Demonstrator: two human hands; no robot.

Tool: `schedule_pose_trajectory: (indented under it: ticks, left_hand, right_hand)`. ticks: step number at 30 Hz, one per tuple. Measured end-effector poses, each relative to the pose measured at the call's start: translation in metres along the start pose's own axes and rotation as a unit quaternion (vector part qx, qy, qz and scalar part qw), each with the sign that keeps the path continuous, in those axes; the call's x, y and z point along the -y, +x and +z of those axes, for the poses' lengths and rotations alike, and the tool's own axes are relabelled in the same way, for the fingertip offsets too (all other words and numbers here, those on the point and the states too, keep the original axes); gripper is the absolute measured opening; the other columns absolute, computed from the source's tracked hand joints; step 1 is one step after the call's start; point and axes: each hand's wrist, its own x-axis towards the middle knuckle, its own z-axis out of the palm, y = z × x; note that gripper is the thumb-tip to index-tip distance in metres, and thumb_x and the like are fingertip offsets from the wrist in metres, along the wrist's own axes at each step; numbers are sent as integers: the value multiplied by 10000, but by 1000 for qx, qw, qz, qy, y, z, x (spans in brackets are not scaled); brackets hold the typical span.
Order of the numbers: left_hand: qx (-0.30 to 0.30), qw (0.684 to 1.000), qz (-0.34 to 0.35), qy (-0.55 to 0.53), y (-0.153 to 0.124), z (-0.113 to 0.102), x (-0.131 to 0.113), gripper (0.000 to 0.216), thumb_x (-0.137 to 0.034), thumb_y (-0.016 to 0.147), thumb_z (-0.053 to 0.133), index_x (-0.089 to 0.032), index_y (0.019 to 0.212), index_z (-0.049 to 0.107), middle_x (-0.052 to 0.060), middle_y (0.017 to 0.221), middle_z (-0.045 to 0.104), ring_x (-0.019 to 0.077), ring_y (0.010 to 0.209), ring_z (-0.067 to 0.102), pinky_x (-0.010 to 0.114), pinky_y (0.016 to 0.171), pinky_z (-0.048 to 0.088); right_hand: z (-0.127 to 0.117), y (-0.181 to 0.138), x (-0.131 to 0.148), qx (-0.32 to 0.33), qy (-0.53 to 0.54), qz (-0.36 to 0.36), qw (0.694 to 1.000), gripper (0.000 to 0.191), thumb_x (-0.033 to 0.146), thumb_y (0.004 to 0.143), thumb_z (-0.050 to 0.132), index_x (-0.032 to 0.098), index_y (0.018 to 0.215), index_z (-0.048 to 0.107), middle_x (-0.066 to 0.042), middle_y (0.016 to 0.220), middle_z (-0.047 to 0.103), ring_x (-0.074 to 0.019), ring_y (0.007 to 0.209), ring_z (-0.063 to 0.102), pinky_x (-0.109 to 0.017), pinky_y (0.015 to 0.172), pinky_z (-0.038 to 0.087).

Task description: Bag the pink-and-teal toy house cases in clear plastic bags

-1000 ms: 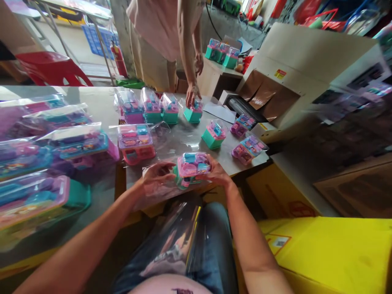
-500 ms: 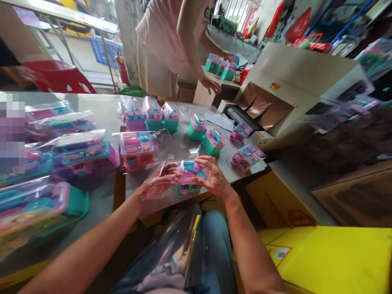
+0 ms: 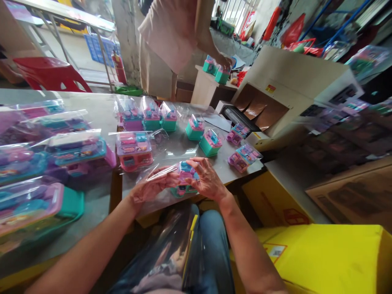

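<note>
At the near table edge, between both my hands, is a small toy case [image 3: 184,167] with a pink and blue top and a teal base. My right hand [image 3: 208,177] grips its right side, thumb in front and fingers over the top. My left hand [image 3: 157,181] lies against its left side, fingers closed on it. Clear plastic film [image 3: 150,171], which looks like a bag, covers much of that hand and reaches the case. My fingers partly hide the case's middle and lower part.
Beyond my hands stand teal-based cases [image 3: 210,143], a red-based case [image 3: 134,151] and purple cases [image 3: 245,157]. Larger film-wrapped cases [image 3: 73,151] crowd the left. A machine with a roller conveyor [image 3: 240,118] is at back right. Another person's hand [image 3: 225,61] touches cases behind. Yellow boxes [image 3: 321,253] sit at right.
The film is drawn further over my left hand, and my right fingers have shifted across the case's top. The other person's arm has moved to the cases at the back.
</note>
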Motion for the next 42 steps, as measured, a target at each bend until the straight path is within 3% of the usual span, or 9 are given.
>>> schedule_pose_trajectory:
  ticks: [4, 9, 12, 15, 22, 29, 35, 39, 42]
  left_hand:
    - [26, 1000, -9, 13, 3, -2, 4, 321, -225, 849, 685, -150, 1160, 666, 82, 1054, 736, 225, 948, 708, 343, 898, 526]
    - [21, 1000, 5, 13, 9, 2, 4, 401, -197, 797, 745, -210, 1188, 658, 54, 1010, 731, 180, 827, 725, 271, 779, 572]
    - [17, 1000, 2, 26, 10, 5, 0, 351, -181, 816, 729, -181, 1164, 677, 68, 967, 734, 189, 838, 726, 286, 803, 572]
    - [16, 999, -1, 28, 10, 13, -5, 444, -174, 817, 720, -171, 1254, 636, 85, 950, 737, 213, 823, 728, 314, 780, 578]
    - [-39, 998, 7, 54, 5, 27, -14, 523, -143, 825, 692, -165, 1335, 574, 87, 955, 741, 218, 846, 724, 320, 804, 573]
    - [-102, 991, 44, 69, 6, 29, -15, 418, -61, 732, 716, -217, 1120, 694, 65, 1337, 623, 196, 1009, 680, 297, 864, 575]
    - [-45, 997, -13, 56, 15, 27, -16, 481, -165, 734, 776, -192, 1201, 666, 63, 918, 760, 223, 797, 729, 311, 730, 580]
    - [-91, 994, -14, 57, 9, 19, -17, 508, -197, 709, 799, -165, 1203, 686, 106, 1076, 749, 242, 874, 727, 301, 763, 576]
    - [-140, 986, -31, 80, -11, 11, -15, 516, -277, 673, 836, -136, 1152, 708, 156, 1111, 736, 295, 945, 720, 348, 796, 583]
  right_hand:
    - [1, -1, 1, -2, -18, 0, 1000, 554, 487, 936, 552, 276, 1434, 429, -108, 1367, 471, -302, 1209, 447, -489, 1040, 419]
    - [0, -3, 1, 1, -62, -31, 998, 542, 445, 964, 523, 369, 1481, 375, -92, 1391, 436, -293, 1228, 436, -502, 1016, 445]
    - [-3, -2, 2, 10, -84, -63, 994, 476, 396, 983, 497, 400, 1454, 425, -95, 1387, 419, -292, 1248, 427, -506, 1017, 460]
    - [-4, -2, 2, 15, -82, -84, 993, 441, 343, 986, 493, 414, 1421, 472, -90, 1385, 408, -291, 1264, 418, -500, 1027, 473]
    - [2, -2, -2, 12, -75, -73, 994, 452, 325, 975, 517, 439, 1409, 466, -75, 1395, 380, -295, 1282, 401, -510, 989, 524]
    - [-4, -1, 2, 34, -93, -83, 992, 469, 248, 978, 501, 427, 1410, 474, -72, 1418, 357, -282, 1308, 368, -464, 1002, 528]
    - [-1, -2, 0, 38, -103, -76, 991, 472, 214, 962, 512, 410, 1391, 491, -79, 1427, 339, -296, 1319, 346, -484, 982, 538]
    - [4, -3, -2, 26, -103, -76, 991, 461, 223, 949, 541, 393, 1376, 497, -78, 1429, 340, -294, 1323, 345, -514, 1011, 518]
    - [6, -4, -2, 4, -90, -76, 993, 422, 249, 961, 529, 380, 1360, 500, -77, 1417, 362, -282, 1323, 352, -533, 1053, 486]
